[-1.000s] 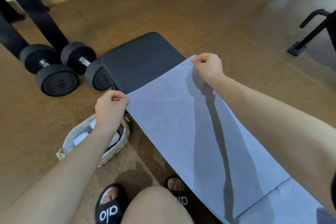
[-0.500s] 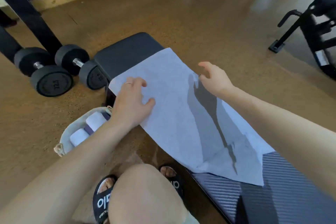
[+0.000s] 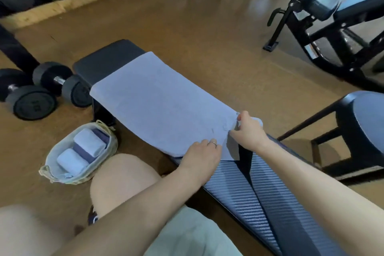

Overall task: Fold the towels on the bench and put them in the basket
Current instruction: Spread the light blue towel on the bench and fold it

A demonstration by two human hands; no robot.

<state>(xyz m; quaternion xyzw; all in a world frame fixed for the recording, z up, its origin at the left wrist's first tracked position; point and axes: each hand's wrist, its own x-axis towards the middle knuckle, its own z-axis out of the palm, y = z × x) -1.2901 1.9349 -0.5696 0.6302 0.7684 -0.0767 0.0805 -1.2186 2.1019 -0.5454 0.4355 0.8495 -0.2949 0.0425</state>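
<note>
A pale blue towel [image 3: 158, 106] lies spread flat across the black padded bench [image 3: 108, 56], its far edge short of the bench's end. At the near edge both hands meet: the left hand [image 3: 200, 157], a ring on one finger, curls its fingers over the towel's near corner, while the right hand [image 3: 249, 131] pinches the edge just beside it — thumb up, fingers tucked under the cloth. On the floor left of the bench sits a mesh basket [image 3: 62, 176] holding folded towels [image 3: 89, 144]. Two dumbbells [image 3: 35, 102] rest farther left.
</note>
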